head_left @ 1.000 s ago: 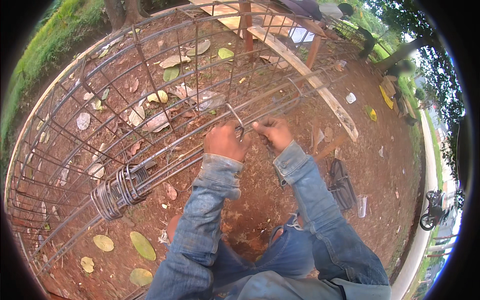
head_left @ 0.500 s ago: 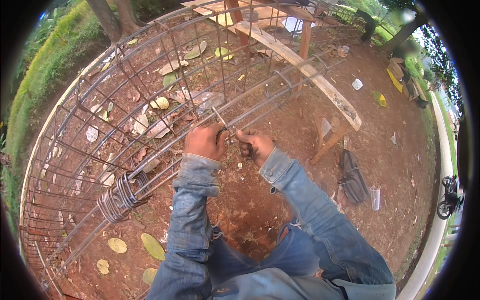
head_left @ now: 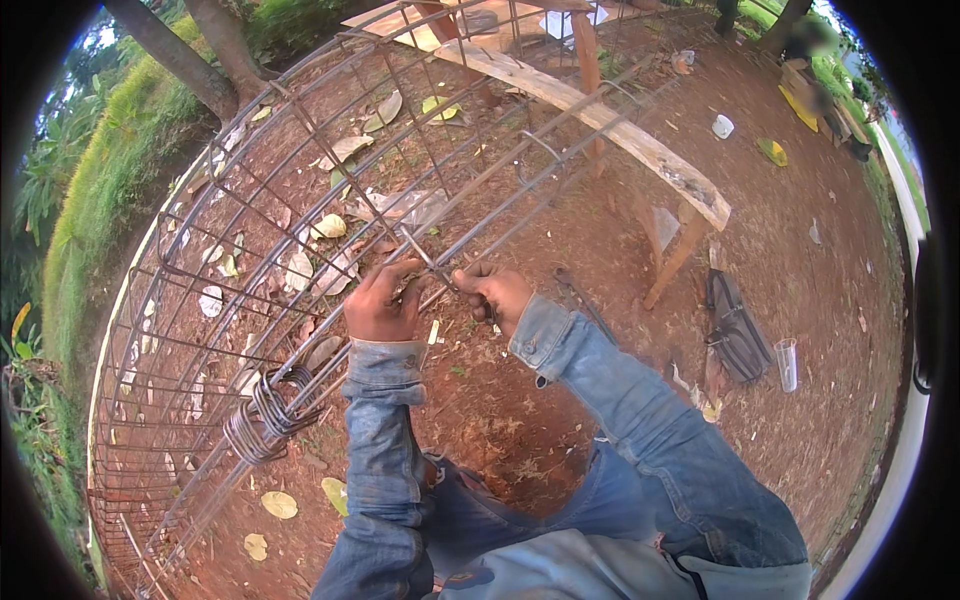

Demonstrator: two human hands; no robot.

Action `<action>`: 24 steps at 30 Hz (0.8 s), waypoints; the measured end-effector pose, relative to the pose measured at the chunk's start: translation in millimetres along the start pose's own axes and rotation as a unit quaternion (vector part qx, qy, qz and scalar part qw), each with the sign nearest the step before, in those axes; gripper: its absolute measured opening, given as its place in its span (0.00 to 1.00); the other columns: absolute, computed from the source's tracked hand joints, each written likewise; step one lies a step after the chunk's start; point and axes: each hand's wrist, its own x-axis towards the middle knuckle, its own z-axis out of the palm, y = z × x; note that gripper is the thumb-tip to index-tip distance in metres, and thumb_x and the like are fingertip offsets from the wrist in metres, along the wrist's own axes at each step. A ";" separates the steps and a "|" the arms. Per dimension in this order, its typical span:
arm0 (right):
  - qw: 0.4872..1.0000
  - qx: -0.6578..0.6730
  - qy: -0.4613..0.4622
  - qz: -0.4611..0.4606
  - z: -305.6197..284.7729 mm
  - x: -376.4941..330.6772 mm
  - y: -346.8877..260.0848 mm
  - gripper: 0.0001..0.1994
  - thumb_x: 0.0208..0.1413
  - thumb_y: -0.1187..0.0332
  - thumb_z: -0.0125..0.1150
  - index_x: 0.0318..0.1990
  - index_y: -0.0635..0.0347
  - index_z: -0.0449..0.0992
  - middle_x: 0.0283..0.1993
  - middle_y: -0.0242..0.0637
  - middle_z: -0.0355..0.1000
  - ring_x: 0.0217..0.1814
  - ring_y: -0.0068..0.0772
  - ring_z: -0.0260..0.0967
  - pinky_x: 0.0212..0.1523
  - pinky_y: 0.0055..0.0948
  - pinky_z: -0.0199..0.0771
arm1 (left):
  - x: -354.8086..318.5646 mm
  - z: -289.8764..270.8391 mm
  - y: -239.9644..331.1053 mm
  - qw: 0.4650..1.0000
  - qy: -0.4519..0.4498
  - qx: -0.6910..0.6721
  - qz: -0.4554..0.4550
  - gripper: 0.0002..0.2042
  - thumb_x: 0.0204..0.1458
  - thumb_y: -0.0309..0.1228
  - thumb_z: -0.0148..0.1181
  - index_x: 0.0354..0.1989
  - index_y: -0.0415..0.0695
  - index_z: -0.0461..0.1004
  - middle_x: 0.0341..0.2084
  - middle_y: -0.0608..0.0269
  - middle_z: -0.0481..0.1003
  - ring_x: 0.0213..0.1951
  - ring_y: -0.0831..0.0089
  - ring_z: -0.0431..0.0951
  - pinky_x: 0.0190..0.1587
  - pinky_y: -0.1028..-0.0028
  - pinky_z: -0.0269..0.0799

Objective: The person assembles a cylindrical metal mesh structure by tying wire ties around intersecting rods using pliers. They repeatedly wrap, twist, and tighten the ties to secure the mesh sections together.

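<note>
Long steel rebars (head_left: 520,205) run diagonally in front of me, with a steel stirrup (head_left: 416,244) across them between my hands. My left hand (head_left: 383,303) is at the stirrup's left side, index finger and thumb apart, fingertips by the bars. My right hand (head_left: 497,297) is closed in a pinch at the stirrup's near lower end; what its fingertips hold is too small to make out. Down the bars to the left hangs a bunch of stirrups (head_left: 268,418). Another stirrup (head_left: 540,150) sits farther along to the right.
A rebar cage (head_left: 240,250) stands at the left over fallen leaves. A wooden plank (head_left: 600,115) on posts crosses beyond the bars. On the dirt at the right lie a dark bag (head_left: 737,325) and a clear plastic cup (head_left: 787,365). Trees (head_left: 185,60) rise at the far left.
My left hand's fingers have loosened from a closed grip, and its thumb and index finger are now apart. My right hand stays pinched at the stirrup. The view has shifted slightly.
</note>
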 end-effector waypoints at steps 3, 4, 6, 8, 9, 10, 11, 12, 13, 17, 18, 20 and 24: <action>0.998 0.051 -0.026 0.026 -1.2 -2.4 13.5 0.10 0.51 0.63 0.63 0.26 0.54 0.68 0.18 0.25 0.62 0.17 0.18 0.56 0.16 0.20 0.56 | 12.4 -2.3 -8.4 0.999 0.021 0.027 0.001 0.16 0.31 0.32 0.72 0.32 0.45 0.76 0.25 0.63 0.76 0.26 0.70 0.77 0.29 0.74 0.72; 0.997 0.075 -0.027 0.006 0.2 -4.5 20.5 0.10 0.51 0.62 0.62 0.26 0.54 0.68 0.18 0.25 0.62 0.17 0.18 0.56 0.17 0.20 0.57 | 18.2 -2.6 -7.8 0.999 0.022 0.033 -0.003 0.18 0.30 0.33 0.73 0.32 0.45 0.76 0.25 0.64 0.76 0.26 0.72 0.77 0.28 0.75 0.72; 0.992 0.118 -0.028 -0.033 6.9 -9.9 35.4 0.11 0.51 0.61 0.62 0.26 0.54 0.68 0.18 0.25 0.62 0.18 0.18 0.57 0.18 0.21 0.59 | 28.6 -2.1 -3.6 0.999 0.018 0.039 -0.018 0.22 0.24 0.35 0.75 0.33 0.47 0.76 0.22 0.67 0.75 0.24 0.77 0.75 0.26 0.77 0.71; 0.989 0.142 -0.037 -0.030 15.8 -16.9 44.9 0.10 0.56 0.62 0.55 0.26 0.54 0.67 0.20 0.26 0.62 0.21 0.19 0.58 0.23 0.22 0.61 | 36.5 -5.0 -1.8 0.999 -0.003 0.034 -0.017 0.23 0.23 0.35 0.75 0.33 0.47 0.77 0.22 0.67 0.75 0.24 0.77 0.75 0.26 0.76 0.71; 0.986 0.161 -0.028 -0.045 24.5 -19.2 49.6 0.10 0.55 0.62 0.57 0.26 0.54 0.67 0.19 0.26 0.62 0.20 0.19 0.59 0.23 0.22 0.62 | 37.9 -5.0 -3.4 1.000 -0.008 0.017 -0.020 0.24 0.21 0.36 0.75 0.34 0.48 0.77 0.21 0.68 0.74 0.24 0.78 0.75 0.25 0.76 0.71; 0.982 0.180 -0.018 -0.060 30.8 -21.0 52.3 0.11 0.53 0.61 0.59 0.26 0.54 0.68 0.18 0.26 0.63 0.20 0.20 0.59 0.23 0.22 0.62 | 37.8 -5.7 -4.4 0.999 -0.017 0.017 -0.025 0.24 0.21 0.36 0.75 0.33 0.48 0.77 0.21 0.68 0.74 0.24 0.78 0.75 0.25 0.76 0.71; 0.980 0.188 -0.017 -0.060 33.1 -21.9 52.2 0.10 0.54 0.61 0.59 0.26 0.54 0.68 0.18 0.27 0.63 0.20 0.20 0.60 0.24 0.22 0.63 | 38.9 -5.5 -4.7 0.999 -0.027 0.015 -0.028 0.24 0.21 0.36 0.75 0.33 0.48 0.77 0.21 0.68 0.74 0.23 0.77 0.75 0.25 0.76 0.71; 0.982 0.177 -0.005 -0.065 33.4 -22.6 50.9 0.11 0.54 0.60 0.59 0.26 0.54 0.68 0.19 0.27 0.64 0.21 0.20 0.61 0.24 0.22 0.64 | 39.6 -4.7 -4.3 0.999 -0.037 0.013 -0.031 0.24 0.21 0.35 0.75 0.33 0.47 0.77 0.20 0.68 0.74 0.23 0.77 0.75 0.25 0.76 0.71; 0.984 0.166 0.008 -0.070 33.3 -23.5 49.4 0.11 0.54 0.60 0.58 0.27 0.54 0.68 0.19 0.28 0.65 0.21 0.21 0.62 0.25 0.23 0.65 | 39.7 -3.9 -2.5 0.998 -0.046 0.012 -0.049 0.22 0.22 0.35 0.75 0.32 0.47 0.77 0.20 0.67 0.74 0.23 0.77 0.75 0.25 0.76 0.71; 0.993 0.092 -0.019 -0.072 28.4 -23.0 36.4 0.13 0.55 0.57 0.56 0.28 0.56 0.69 0.22 0.32 0.70 0.25 0.22 0.67 0.27 0.26 0.67 | 30.1 -4.1 -6.0 0.980 -0.091 -0.038 -0.174 0.18 0.27 0.33 0.75 0.29 0.43 0.77 0.18 0.64 0.75 0.21 0.75 0.75 0.25 0.75 0.71; 0.991 0.115 -0.017 -0.071 21.8 -19.9 33.5 0.14 0.56 0.56 0.54 0.28 0.56 0.69 0.23 0.33 0.71 0.26 0.23 0.68 0.27 0.26 0.68 | 27.6 -4.4 -6.4 0.969 -0.102 -0.064 -0.218 0.16 0.28 0.32 0.74 0.27 0.41 0.77 0.18 0.63 0.75 0.21 0.74 0.75 0.26 0.75 0.71; 0.985 0.158 -0.018 -0.067 1.2 -6.5 32.0 0.16 0.57 0.54 0.51 0.28 0.57 0.70 0.25 0.35 0.72 0.27 0.25 0.70 0.28 0.27 0.69 | 21.4 -7.7 -5.3 0.968 -0.132 -0.034 -0.210 0.14 0.33 0.31 0.72 0.28 0.39 0.77 0.21 0.58 0.77 0.23 0.71 0.77 0.27 0.73 0.72; 0.960 -0.191 0.192 -0.077 -92.8 47.0 44.9 0.18 0.57 0.53 0.51 0.32 0.61 0.72 0.26 0.38 0.73 0.30 0.38 0.73 0.33 0.39 0.72 | 19.4 -16.0 1.6 0.960 -0.174 -0.056 -0.211 0.11 0.40 0.30 0.67 0.32 0.39 0.78 0.24 0.53 0.78 0.26 0.66 0.79 0.31 0.71 0.73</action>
